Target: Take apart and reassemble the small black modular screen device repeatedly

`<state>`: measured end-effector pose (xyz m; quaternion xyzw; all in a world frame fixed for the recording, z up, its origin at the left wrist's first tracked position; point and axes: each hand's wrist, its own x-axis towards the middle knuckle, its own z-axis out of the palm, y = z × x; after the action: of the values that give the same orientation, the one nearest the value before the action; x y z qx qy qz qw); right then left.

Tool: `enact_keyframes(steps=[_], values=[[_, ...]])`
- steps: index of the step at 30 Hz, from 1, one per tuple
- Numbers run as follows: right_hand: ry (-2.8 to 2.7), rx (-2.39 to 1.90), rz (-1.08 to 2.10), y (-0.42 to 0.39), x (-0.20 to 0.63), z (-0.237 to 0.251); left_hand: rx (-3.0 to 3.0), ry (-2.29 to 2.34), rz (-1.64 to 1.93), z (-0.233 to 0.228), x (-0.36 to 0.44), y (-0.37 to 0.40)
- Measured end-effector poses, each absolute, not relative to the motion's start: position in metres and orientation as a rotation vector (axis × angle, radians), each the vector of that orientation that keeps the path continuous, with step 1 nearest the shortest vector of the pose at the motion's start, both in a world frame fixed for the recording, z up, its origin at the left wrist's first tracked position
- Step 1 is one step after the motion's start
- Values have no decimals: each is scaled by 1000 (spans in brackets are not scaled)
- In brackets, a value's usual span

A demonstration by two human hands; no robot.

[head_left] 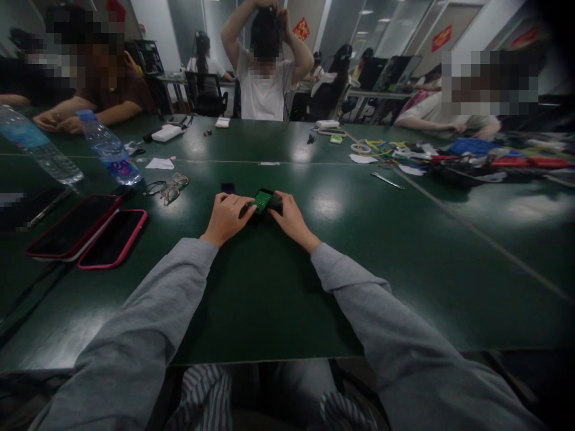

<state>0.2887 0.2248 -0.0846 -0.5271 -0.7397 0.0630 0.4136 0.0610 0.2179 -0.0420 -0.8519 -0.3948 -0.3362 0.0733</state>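
On the dark green glossy table (pixel 278 299), the left hand (pixel 226 218) and right hand (pixel 290 219) meet around a small green circuit board in a black casing (pixel 264 200), fingers of both curled onto its edges and pinching it just above the tabletop. A small black square part (pixel 227 188) lies just beyond the left hand, wire-framed glasses (pixel 168 188) and two pink-edged phones (pixel 90 230) farther left

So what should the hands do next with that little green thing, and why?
Probably press the green board gently down into the black piece under it. The left hand and right hand both pinch it from either side on the table, and the board looks tilted, not flat. Whether it is fully seated is too small to tell.
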Motion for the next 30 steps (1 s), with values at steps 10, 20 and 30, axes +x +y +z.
enact_keyframes(steps=[10, 20, 30], values=[[-1867, -1158, 73, 210, 281, -62, -2413, -1307, -1249, -41, 61, 218], [-2316, -1026, 9, 194, 263, -54, -2468, -1526, -1256, -63, 50, 246], [-2316, -1126, 57, 189, 263, -48, -2544, -1401, -1261, -60, 49, 243]])
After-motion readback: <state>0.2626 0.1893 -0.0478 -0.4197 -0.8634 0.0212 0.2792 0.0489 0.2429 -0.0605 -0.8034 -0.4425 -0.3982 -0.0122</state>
